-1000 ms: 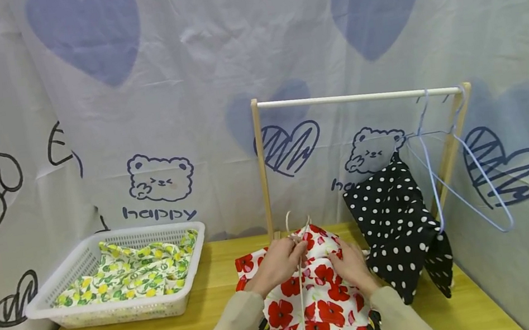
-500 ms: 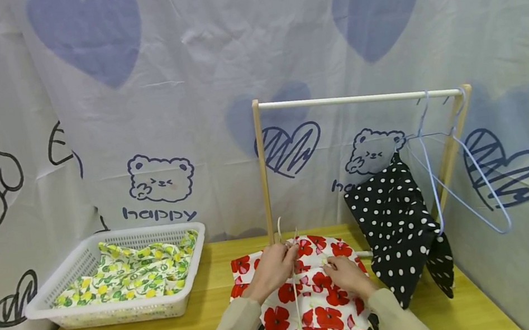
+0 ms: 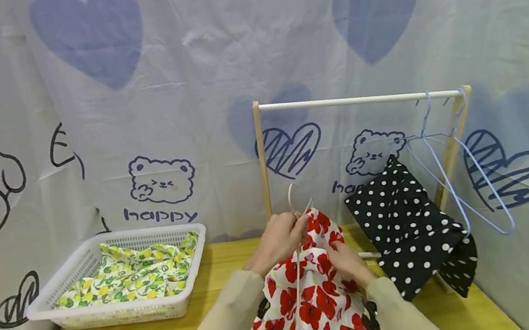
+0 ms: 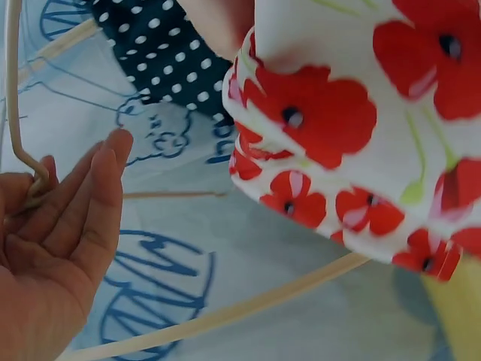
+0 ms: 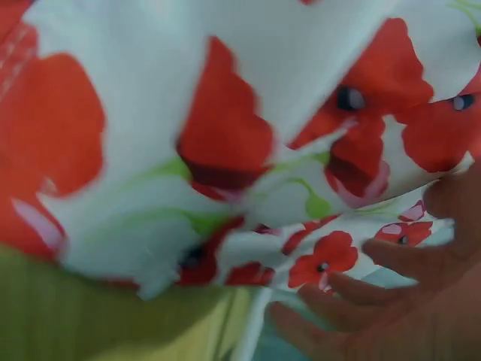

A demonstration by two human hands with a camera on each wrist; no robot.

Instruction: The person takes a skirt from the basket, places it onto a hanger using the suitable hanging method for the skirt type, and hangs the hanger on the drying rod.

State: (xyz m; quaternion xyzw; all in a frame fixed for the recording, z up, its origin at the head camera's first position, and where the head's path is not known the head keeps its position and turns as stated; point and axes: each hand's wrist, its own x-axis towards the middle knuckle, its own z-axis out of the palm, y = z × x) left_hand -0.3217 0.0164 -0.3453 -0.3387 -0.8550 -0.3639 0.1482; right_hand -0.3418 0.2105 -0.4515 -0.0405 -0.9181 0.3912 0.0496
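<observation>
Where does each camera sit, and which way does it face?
Head: on the head, facing forward and down at the flowered cloth; left hand, right hand and sleeves show.
Left wrist: worn there, facing the hanger and flowered cloth; left hand shows.
Right wrist: worn there, facing the flowered cloth; right hand shows.
Head and left wrist both show the black dotted cloth.
</observation>
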